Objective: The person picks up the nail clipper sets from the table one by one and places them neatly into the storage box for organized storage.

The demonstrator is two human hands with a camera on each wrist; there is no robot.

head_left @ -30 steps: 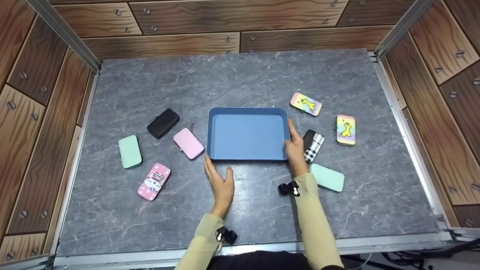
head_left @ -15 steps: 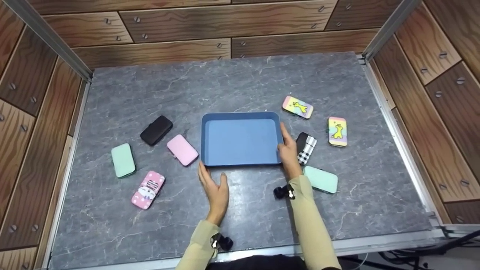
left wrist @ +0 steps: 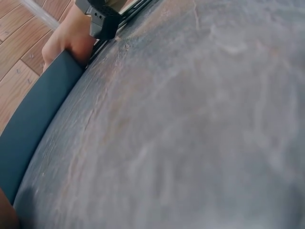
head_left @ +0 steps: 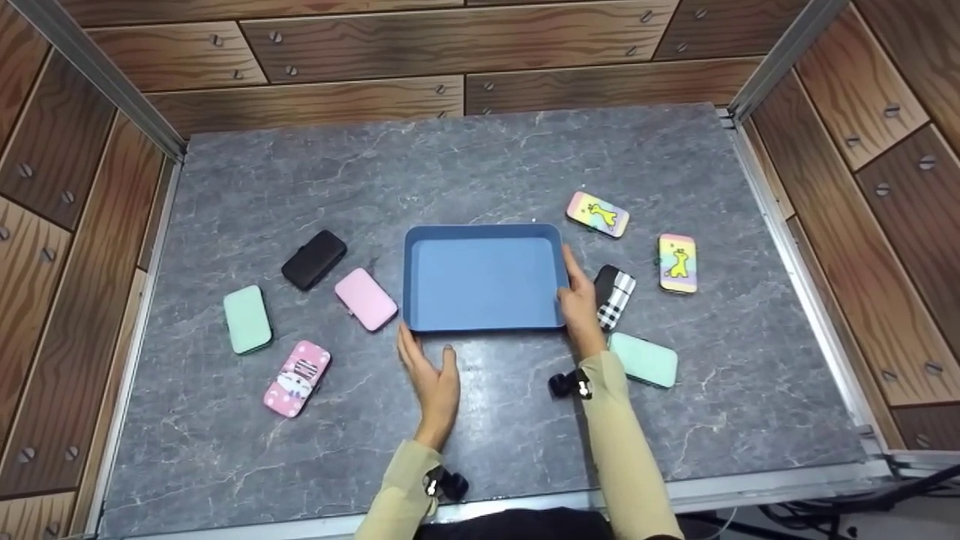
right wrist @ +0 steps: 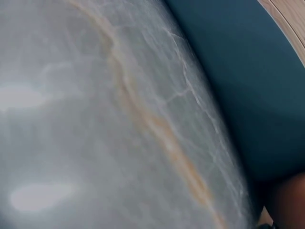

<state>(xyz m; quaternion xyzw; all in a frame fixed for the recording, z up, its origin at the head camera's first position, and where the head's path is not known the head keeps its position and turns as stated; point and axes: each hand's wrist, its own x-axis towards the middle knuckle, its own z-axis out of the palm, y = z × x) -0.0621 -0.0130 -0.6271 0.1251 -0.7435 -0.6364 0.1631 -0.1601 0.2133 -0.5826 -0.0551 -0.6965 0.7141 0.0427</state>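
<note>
Blue tray (head_left: 484, 281) mid-frame looked like smooth, matt plastic. Tabletop (head_left: 517, 165) was marble-look and kinda glossy, with glare lower centre. Boards (head_left: 450, 37) up top looked wood-grained, upper-right rail (head_left: 787, 56) was dull metal, sleeves (head_left: 630, 442) matt cloth.

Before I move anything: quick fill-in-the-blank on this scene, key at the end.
1. The tray between the person's hands is coloured ____.
2. The left hand has its fingers at the tray's near ____ corner.
3. The plain case nearest the tray's left side is coloured ____.
4. The far striped case and the near striped case each show a yellow ____.

Missing words: blue; left; pink; giraffe.
</note>
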